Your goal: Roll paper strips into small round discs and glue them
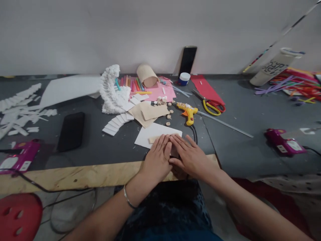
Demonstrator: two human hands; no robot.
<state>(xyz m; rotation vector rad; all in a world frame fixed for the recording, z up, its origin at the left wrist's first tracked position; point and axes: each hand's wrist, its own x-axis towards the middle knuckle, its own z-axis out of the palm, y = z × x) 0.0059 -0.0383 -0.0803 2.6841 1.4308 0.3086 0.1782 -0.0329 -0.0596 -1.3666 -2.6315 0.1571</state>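
Lying flat over a beige strip (152,139), left hand (158,159) and right hand (191,156) outstretched, glue gun (190,114) near, scissors (205,102) beyond

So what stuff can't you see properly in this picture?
All in the head view:
1. Part of the tan strip: covered by the left hand.
2. What lies under the right hand: its own palm and fingers hide it.
3. The writing on the white tube: too blurred to read surely.
4. The rest of the red stool: cut off by the left and bottom edges.
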